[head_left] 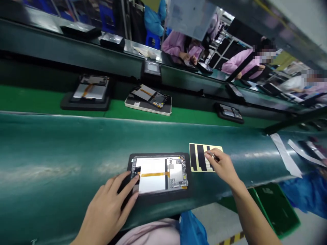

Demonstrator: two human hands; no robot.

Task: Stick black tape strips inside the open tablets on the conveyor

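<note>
Fingers of the left hand (109,207) are pressing flat, spread open, on the left edge of an opened tablet (159,173) that is sitting in a black tray (158,197) on the green bench mat (63,153), just ahead of the person. At three o'clock from the tablet, the right hand (221,165) is pinching closed at a black strip on a pale yellow backing sheet (195,149), which is lying flat and just beside the tray; whether a strip is already lifting I cannot tell.

The strips are looking thin, light and limp (likely adhesive, so prone to curling and sticking to themselves), and are best taken by one end corner. The tablet is appearing rigid but fragile: bare circuit board at its right, a white panel crossed by an orange ribbon cable (154,174), so holding is safest at the tray rim.

At twelve o'clock, more trays with open tablets (92,90) are resting on the conveyor belt (30,100). White paper strips (284,154) are lying at three o'clock, well apart.
</note>
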